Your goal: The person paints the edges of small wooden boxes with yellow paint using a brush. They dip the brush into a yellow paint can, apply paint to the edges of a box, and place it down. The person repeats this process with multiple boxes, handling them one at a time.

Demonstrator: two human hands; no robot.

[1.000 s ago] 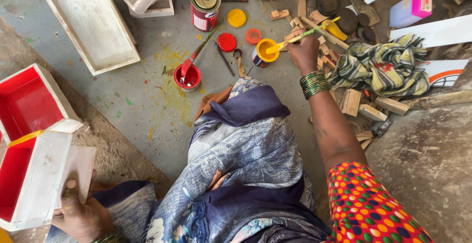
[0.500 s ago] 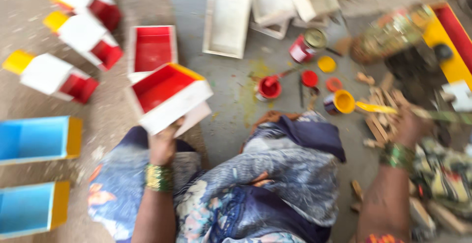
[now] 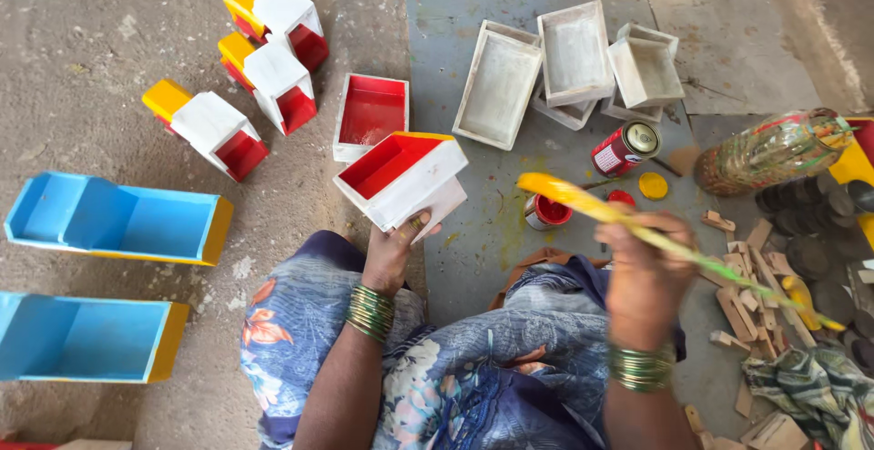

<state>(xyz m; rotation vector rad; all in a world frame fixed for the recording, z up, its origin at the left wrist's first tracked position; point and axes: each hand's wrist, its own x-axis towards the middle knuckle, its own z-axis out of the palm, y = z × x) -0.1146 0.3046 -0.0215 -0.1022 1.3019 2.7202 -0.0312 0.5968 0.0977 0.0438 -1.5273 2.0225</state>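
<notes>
The left hand [image 3: 393,252] grips a white box [image 3: 403,180] with red inside and a yellow edge, fingers wrapped under its base, held above the lap at 11 o'clock from the knees. The right hand [image 3: 645,277] is closed around a brush [image 3: 637,227], its yellow-loaded tip pointing toward 10 o'clock. A steady box and light strokes along the edge would likely keep yellow off the red.

Counted: three painted boxes [image 3: 246,72] at 11 o'clock, one red tray [image 3: 371,113], two blue troughs [image 3: 118,218], about four unpainted trays [image 3: 574,59].
</notes>
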